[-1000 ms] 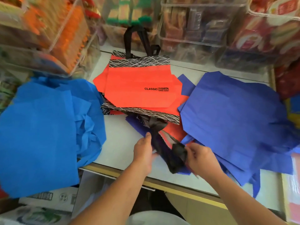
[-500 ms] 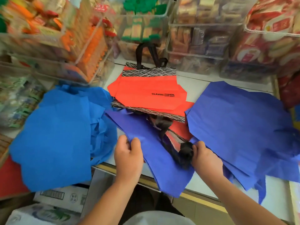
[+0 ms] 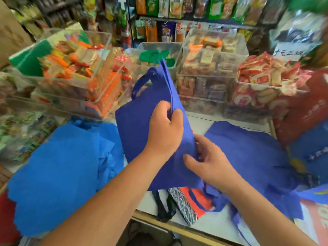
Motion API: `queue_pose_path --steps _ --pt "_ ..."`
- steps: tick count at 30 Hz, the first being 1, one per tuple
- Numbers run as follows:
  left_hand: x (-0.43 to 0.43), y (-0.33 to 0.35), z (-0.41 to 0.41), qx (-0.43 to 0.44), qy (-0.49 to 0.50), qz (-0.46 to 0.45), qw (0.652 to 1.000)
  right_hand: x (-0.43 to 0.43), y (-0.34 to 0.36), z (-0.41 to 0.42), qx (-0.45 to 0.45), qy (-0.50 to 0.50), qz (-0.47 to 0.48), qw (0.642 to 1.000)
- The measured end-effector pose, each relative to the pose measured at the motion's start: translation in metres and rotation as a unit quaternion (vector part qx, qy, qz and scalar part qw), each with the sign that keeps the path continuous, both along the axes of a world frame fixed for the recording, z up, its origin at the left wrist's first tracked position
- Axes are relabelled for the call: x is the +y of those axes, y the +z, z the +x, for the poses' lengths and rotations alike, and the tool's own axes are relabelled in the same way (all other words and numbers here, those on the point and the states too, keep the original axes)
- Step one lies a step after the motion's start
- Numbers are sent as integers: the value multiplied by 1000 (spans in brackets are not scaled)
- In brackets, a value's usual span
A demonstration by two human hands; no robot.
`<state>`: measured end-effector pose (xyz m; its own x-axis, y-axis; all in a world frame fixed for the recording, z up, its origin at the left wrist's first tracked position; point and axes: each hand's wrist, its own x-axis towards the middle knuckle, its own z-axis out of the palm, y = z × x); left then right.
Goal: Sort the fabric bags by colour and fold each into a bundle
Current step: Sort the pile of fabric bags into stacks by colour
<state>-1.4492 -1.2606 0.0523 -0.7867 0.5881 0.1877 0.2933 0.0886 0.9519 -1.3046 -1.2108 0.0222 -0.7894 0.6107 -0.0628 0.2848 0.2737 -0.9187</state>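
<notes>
Left hand (image 3: 165,132) holds navy bag (image 3: 136,125) upright (handle (image 3: 142,82) topmost).

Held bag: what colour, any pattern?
The bag is plain dark blue, with no print visible. It shows in the head view, the only one.

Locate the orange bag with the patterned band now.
In the head view, the orange bag lies low at centre, near the front edge of the counter, partly beneath the held-up dark blue bag.
</notes>
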Motion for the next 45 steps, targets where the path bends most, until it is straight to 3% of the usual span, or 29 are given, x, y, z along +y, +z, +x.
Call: queue_pose_path --steps 3,7,9,12,17,20,22,23,25,27,28,32,35,42,43,45 --pt "31 11 28 -41 -66 29 997 30 -6 22 -3 -129 128 983" --pt "64 8 55 -70 -112 44 990 71 0 67 0 -238 267 934" --pt "76 0 66 -103 -118 34 987 90 2 88 -27 -261 360 895" --pt "87 -27 82 -176 -104 -25 979 115 -17 111 -60 -215 465 857" --pt "94 -108 111 -379 -109 -192 899 128 -83 140 -254 -171 418 855" --pt "80 -144 121 -454 -255 -311 795 122 -117 149 -388 -174 317 848" --pt "65 -160 124 -446 -309 -368 755 115 -135 146 -447 -143 240 850" --pt "59 -169 121 -440 -293 -375 762 110 -146 143 -443 -123 213 862" --pt "44 -188 105 -410 -188 -353 820 100 -168 127 -411 -73 177 892" --pt "26 -204 79 -320 -55 -350 879 93 -184 110 -407 -28 169 897" --pt "14 -208 64 -279 2 -355 892 91 -194 98 -399 -9 166 902" --pt "-33 -235 18 -267 112 -379 879 85 -222 61 -416 53 164 893" --pt "-47 -256 10 -351 60 -401 844 83 -237 60 -464 35 128 876" --pt "-20 -281 35 -428 44 -366 825 93 -258 95 -530 -51 43 845" --pt "-14 -282 41 -422 55 -359 831 91 -254 92 -522 -65 63 848" --pt "-5 -278 48 -402 86 -331 850 79 -238 85 -430 -90 88 894"
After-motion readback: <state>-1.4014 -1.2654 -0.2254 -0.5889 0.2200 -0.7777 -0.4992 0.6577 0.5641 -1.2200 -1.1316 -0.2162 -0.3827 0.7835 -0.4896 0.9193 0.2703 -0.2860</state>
